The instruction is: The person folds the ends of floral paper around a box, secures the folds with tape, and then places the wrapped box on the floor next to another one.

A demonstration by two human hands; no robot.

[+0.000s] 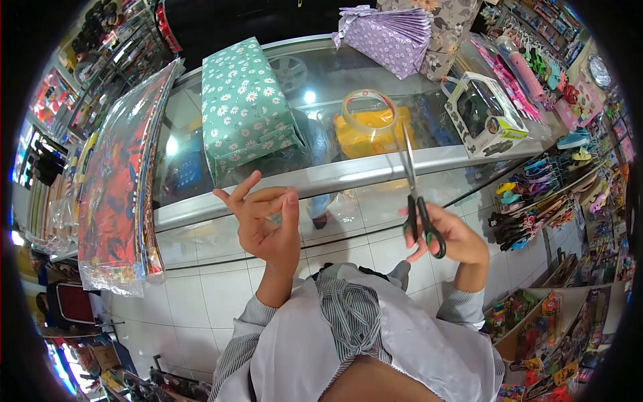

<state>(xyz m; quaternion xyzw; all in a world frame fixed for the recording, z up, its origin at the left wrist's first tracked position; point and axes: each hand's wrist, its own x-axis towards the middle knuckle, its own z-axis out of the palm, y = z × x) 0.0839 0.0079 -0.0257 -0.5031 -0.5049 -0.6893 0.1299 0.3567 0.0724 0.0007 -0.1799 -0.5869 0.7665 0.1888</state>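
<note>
My right hand holds a pair of scissors by the black handles. The blades point away from me and overlap the right side of the tape roll in view. My left hand is raised just in front of the counter edge, its fingers apart and partly bent. I cannot make out anything in it. Beyond that hand, a box wrapped in green daisy paper lies on the glass counter. A large roll of clear tape rests on a yellow packet right of the box.
A purple floral pleated gift bag and a brown floral package stand at the back. A boxed toy is on the counter's right. Wrapping sheets in plastic lie at left. The metal counter edge runs before me; merchandise racks flank both sides.
</note>
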